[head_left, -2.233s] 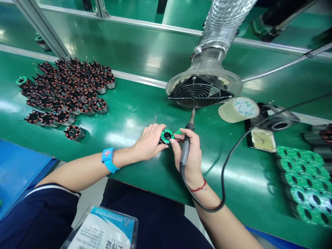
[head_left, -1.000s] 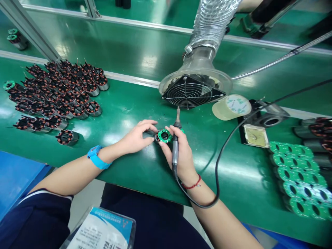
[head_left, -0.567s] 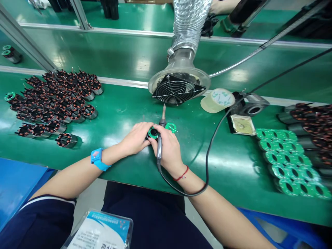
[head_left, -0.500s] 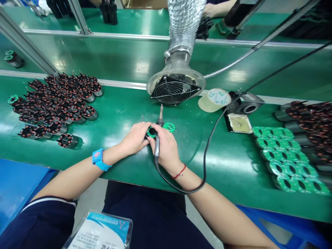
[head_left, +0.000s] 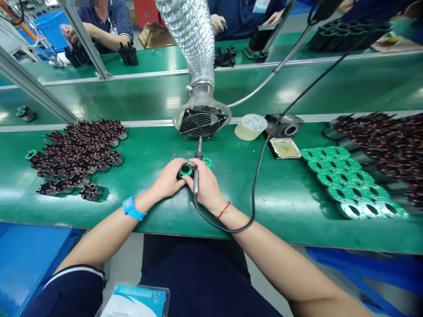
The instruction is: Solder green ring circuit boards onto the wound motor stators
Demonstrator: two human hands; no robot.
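Note:
My left hand (head_left: 168, 179) is closed around a motor stator (head_left: 185, 170) topped by a green ring-shaped circuit board. In my right hand (head_left: 209, 186) is a soldering iron (head_left: 196, 181), its tip pointing away from me toward the fan. The right fingertips also reach the stator's edge, so both hands meet there. Just behind the right fingers lies a loose green ring board (head_left: 207, 163), partly covered. The underside of the held stator is hidden by my fingers.
Stators with copper windings (head_left: 79, 149) crowd the left. A fume extractor fan (head_left: 200, 123) hangs ahead. Behind my right hand are a tape roll (head_left: 251, 127) and an iron stand (head_left: 291, 127). Rows of green boards (head_left: 343, 178) lie right. The iron's cable (head_left: 254, 198) loops over my forearm.
The camera view has tilted upward, bringing people across the bench into sight. Both hands keep their hold on the stator and soldering iron, with little visible movement.

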